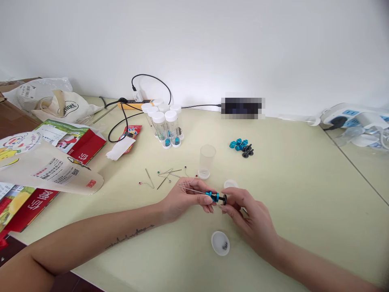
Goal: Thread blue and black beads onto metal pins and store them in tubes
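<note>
Blue fitting [213, 197] sits above the table [288, 243], pinched in the left hand [186, 198]; its long axis runs sideways, wire [193, 189] leaving leftward, black knob [224, 199] facing right, gripped between the right hand's [253, 215] thumb and forefinger

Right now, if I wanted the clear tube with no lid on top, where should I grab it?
Around the middle of the clear tube, probably from the right: it stands upright on its white base, while thin wires lie to its left and the left hand is in front.
</note>
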Available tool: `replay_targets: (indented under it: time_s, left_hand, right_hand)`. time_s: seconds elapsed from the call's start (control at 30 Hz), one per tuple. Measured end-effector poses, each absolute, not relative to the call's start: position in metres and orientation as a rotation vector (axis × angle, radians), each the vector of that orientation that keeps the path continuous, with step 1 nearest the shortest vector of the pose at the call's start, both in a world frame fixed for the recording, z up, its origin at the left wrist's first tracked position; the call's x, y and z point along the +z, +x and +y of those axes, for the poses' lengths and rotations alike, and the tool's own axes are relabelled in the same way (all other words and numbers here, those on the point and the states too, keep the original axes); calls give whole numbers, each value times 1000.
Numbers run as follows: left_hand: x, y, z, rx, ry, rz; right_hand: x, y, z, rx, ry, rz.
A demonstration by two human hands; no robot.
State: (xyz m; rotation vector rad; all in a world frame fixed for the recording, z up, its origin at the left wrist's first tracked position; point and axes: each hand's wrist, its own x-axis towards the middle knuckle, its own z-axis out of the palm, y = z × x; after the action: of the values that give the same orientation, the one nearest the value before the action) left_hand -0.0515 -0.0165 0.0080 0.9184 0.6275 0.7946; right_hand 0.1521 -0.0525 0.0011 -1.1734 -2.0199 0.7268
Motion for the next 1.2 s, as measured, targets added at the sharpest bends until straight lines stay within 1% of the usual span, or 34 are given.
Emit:
replay_targets:
  time_s: [1.2]
  left_hand:
    - [10, -50, -17, 798, 917, 628]
  right_hand:
    - [1, 152, -55, 757, -1203, -2032]
